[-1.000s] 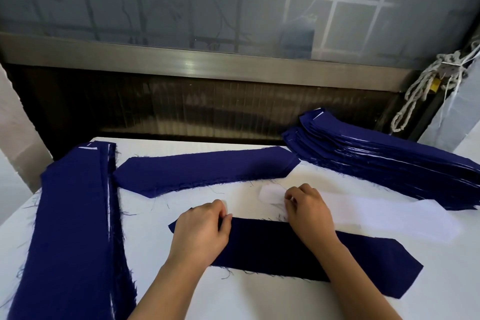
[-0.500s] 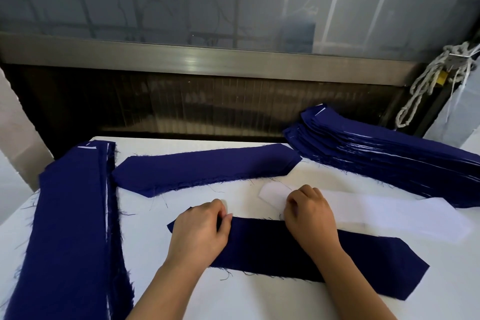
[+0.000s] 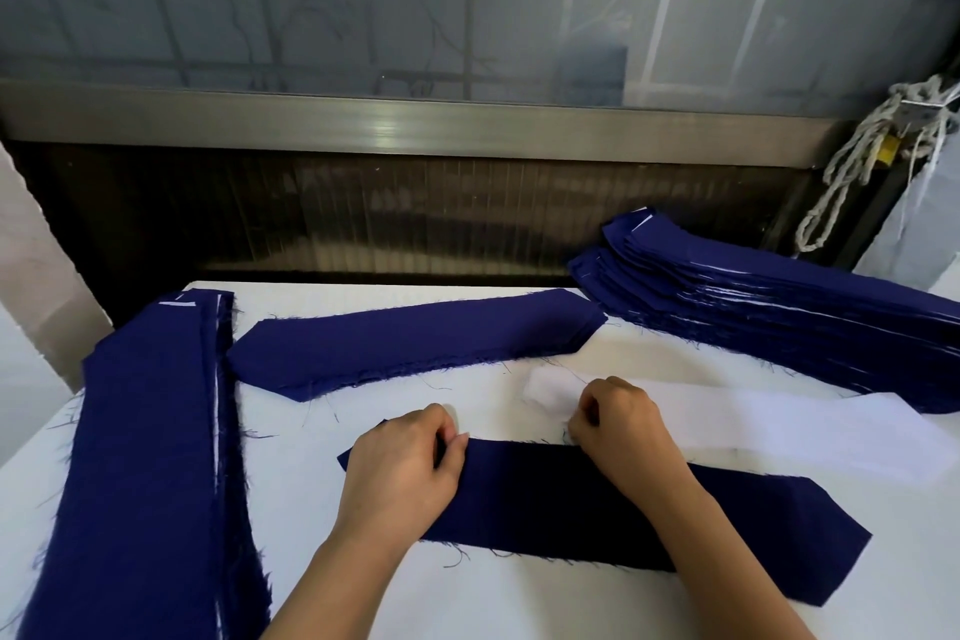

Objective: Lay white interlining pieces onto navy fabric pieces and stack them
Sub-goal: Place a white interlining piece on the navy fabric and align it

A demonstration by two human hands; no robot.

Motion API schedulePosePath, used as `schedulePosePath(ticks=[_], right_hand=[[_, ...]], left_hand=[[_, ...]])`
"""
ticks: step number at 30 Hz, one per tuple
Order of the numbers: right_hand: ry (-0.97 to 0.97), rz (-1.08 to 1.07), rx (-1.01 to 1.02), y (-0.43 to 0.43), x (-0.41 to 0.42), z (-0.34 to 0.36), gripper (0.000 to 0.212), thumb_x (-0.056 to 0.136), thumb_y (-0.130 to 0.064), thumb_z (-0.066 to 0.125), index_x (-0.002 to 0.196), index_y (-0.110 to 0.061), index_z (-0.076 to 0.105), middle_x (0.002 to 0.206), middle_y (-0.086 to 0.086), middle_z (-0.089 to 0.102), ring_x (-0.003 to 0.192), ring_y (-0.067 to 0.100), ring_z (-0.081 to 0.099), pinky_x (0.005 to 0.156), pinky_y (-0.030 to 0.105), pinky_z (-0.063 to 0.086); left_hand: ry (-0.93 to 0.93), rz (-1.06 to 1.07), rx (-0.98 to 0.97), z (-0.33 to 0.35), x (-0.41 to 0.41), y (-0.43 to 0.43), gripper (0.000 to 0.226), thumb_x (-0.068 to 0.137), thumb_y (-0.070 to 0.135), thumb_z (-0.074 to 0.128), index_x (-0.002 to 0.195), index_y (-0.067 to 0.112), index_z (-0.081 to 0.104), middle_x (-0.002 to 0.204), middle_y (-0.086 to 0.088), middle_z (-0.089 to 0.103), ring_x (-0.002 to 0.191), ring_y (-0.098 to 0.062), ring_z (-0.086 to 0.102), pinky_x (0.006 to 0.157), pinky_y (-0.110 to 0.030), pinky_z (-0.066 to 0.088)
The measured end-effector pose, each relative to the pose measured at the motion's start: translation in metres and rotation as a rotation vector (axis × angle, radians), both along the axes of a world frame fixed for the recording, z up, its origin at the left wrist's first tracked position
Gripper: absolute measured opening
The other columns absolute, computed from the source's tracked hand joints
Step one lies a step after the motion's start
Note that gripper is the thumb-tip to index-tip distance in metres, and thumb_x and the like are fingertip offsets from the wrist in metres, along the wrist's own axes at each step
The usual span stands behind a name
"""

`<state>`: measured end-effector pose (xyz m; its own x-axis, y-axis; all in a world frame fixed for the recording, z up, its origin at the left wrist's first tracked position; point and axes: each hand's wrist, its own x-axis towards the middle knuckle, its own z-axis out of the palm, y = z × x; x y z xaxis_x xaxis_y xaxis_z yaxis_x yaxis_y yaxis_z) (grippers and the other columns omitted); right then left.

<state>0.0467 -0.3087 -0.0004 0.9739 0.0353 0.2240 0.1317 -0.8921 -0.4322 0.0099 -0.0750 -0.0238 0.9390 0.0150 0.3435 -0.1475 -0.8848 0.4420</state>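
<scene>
A long navy fabric piece [image 3: 597, 509] with pointed ends lies flat across the near middle of the white table [image 3: 519, 603]. My left hand [image 3: 400, 473] rests on its left end, fingers curled and pinching the upper edge. My right hand [image 3: 623, 426] is at its upper edge near the middle, fingers curled, pinching the left end of a white interlining strip [image 3: 779, 426]. That strip lies just behind the navy piece and runs to the right.
A second navy piece [image 3: 415, 343] lies behind the hands. A tall stack of navy pieces [image 3: 779, 307] with white edges showing sits at the back right. Another navy stack [image 3: 150, 473] runs along the left edge. A knotted rope [image 3: 857, 161] hangs at the right.
Both hands have stayed almost where they were. My right hand's fingers have worked slightly at the left end of the white strip. The fabric pieces have not moved.
</scene>
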Motion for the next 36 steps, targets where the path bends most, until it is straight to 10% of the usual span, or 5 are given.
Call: schedulePosePath(ticks=[20,27,31,36], right_hand=[[-0.324,-0.229,0.661,-0.004,-0.018,0.003,0.023,0.084,-0.006,0.065,0.074,-0.026,0.061,0.074,-0.006,0.06,0.07,0.01,0.054,0.062,0.017,0.043],[-0.709,0.149,0.154,0.024,-0.033,0.005,0.003,0.083,-0.01,0.065,0.08,-0.01,0.064,0.082,-0.003,0.059,0.074,0.012,0.052,0.07,0.022,0.044],[-0.745,0.398,-0.02,0.049,-0.037,-0.005,0.01,0.086,-0.009,0.061,0.078,-0.004,0.064,0.079,0.006,0.059,0.068,0.024,0.052,0.062,0.036,0.045],[-0.607,0.411,-0.002,0.051,-0.041,-0.005,0.008,0.088,-0.016,0.059,0.092,-0.009,0.06,0.094,0.004,0.059,0.082,0.024,0.053,0.072,0.036,0.046]], left_hand=[[-0.11,0.033,-0.059,0.009,-0.003,-0.003,0.023,0.088,0.032,0.066,0.073,0.033,0.049,0.053,0.018,0.045,0.053,-0.001,0.045,0.049,-0.016,0.03],[-0.07,-0.145,-0.4,0.019,-0.007,-0.009,0.04,0.095,0.061,0.034,0.083,0.037,0.064,0.093,0.027,0.062,0.096,-0.002,0.056,0.076,-0.012,0.039],[0.127,-0.196,-0.713,0.019,-0.007,-0.015,0.054,0.088,0.076,0.036,0.063,0.028,0.044,0.063,0.015,0.047,0.062,-0.003,0.044,0.065,-0.024,0.036],[0.062,-0.107,-0.676,0.017,-0.004,-0.018,0.048,0.09,0.041,0.065,0.064,0.011,0.039,0.051,0.008,0.032,0.049,-0.01,0.032,0.05,-0.03,0.031]])
